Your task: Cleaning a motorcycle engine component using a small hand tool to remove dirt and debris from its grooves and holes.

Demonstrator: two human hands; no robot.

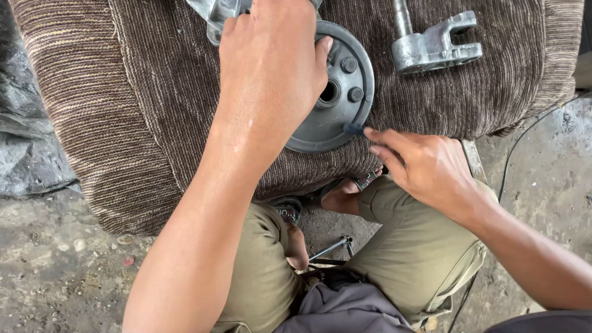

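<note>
A round grey metal disc (pixel 351 105) with a centre hole and bolt heads lies on a brown ribbed cloth (pixel 148 105). My left hand (pixel 271 68) lies over its left side, fingers curled around the rim and a metal part beneath. My right hand (pixel 425 166) pinches a small dark tool (pixel 354 129) whose tip touches the disc's lower right edge.
A grey metal yoke with a shaft (pixel 431 46) lies on the cloth at the upper right. A black plastic sheet (pixel 24 142) sits at the left. Below are the concrete floor (pixel 61 271), my knees in olive trousers and a thin metal rod (pixel 330 248).
</note>
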